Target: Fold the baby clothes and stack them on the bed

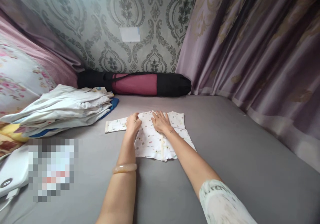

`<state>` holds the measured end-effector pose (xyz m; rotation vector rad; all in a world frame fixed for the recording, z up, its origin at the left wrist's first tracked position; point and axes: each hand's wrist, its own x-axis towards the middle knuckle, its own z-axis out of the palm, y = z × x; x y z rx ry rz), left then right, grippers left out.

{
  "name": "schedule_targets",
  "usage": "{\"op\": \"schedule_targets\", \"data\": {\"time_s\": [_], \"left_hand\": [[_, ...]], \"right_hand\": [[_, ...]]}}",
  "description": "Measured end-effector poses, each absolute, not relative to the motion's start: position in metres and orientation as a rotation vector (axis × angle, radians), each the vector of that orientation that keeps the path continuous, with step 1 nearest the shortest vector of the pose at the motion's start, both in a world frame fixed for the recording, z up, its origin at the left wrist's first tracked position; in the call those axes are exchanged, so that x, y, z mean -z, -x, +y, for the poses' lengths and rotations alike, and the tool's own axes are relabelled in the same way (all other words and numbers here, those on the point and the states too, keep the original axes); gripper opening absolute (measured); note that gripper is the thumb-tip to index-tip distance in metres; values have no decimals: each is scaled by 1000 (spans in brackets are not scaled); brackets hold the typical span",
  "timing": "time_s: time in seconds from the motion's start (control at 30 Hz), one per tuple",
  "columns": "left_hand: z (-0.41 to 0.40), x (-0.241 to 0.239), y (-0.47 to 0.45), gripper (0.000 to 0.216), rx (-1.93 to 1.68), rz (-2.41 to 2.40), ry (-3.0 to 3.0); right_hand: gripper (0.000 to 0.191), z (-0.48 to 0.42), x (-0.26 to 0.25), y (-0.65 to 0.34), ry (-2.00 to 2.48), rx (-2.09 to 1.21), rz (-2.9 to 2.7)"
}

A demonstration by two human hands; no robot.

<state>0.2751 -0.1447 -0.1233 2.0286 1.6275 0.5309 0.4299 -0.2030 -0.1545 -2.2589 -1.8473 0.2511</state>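
A small white printed baby garment (pixel 152 142) lies spread flat on the grey bed sheet (pixel 225 144), one sleeve stretched out to the left. My left hand (pixel 133 122) rests on its upper left part with the fingers curled and bunched on the cloth. My right hand (pixel 161 121) lies flat on the upper middle of the garment, fingers stretched out and apart. A pale bangle (pixel 125 168) sits on my left forearm.
A stack of folded white and blue clothes (pixel 65 109) lies at the left. A rolled pink and black mat bag (pixel 135 83) lies against the patterned wall. Purple curtains (pixel 262 57) hang on the right. Floral bedding (pixel 20 77) is at the far left.
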Motion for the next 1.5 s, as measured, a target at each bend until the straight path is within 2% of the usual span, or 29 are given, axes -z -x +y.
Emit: {"op": "schedule_targets", "data": {"time_s": [0.37, 0.5, 0.77, 1.1, 1.33, 1.5], "left_hand": [[-147, 124, -275, 47, -495, 1668, -2079], [-147, 125, -275, 48, -465, 1666, -2089], [-145, 125, -274, 46, -454, 1760, -2047], [-137, 128, -239, 34, -690, 2268, -1632], [-130, 125, -217, 45, -719, 2408, -1342], [-119, 131, -208, 43, -754, 2407, -1265]], "right_hand": [[61, -204, 152, -441, 2193, -238, -1710], [60, -218, 147, -469, 2338, -76, -1565], [66, -234, 158, -500, 2571, -172, -1499], [66, -231, 160, -501, 2590, -195, -1516], [66, -228, 164, -504, 2599, -194, -1523], [62, -228, 158, -501, 2535, -113, -1484]]}}
